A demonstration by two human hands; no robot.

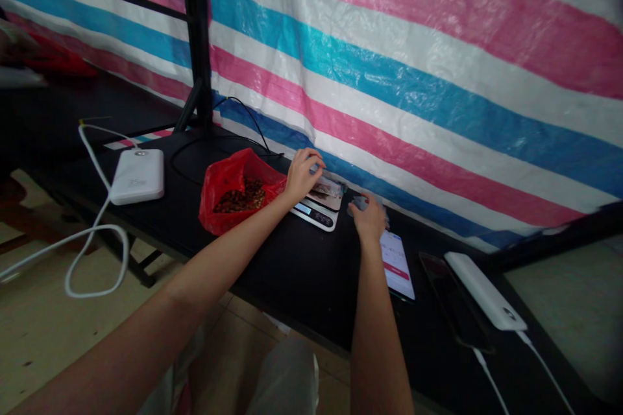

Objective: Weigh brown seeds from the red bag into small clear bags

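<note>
My left hand [304,174] is over the back of a small white digital scale [318,216], with its fingers curled toward the thumb. A small see-through bit shows at its fingertips, too unclear to name. On the scale's platform lies a flat packet with a printed picture [328,189]. Beside my left wrist, an open red plastic bag [211,198] holds many small brown bean-like pieces [246,196]. My right hand [368,215] is bent around crumpled clear plastic [357,203] to the right of the scale. Some of that plastic is hidden behind the fingers.
Below my right hand lies a lit phone [396,266]. Further right are a dark phone [455,301] and a white power bank [484,288], both cabled. Another white power bank [139,176] stands left on the black table [292,279]. A striped sheet [389,78] hangs behind.
</note>
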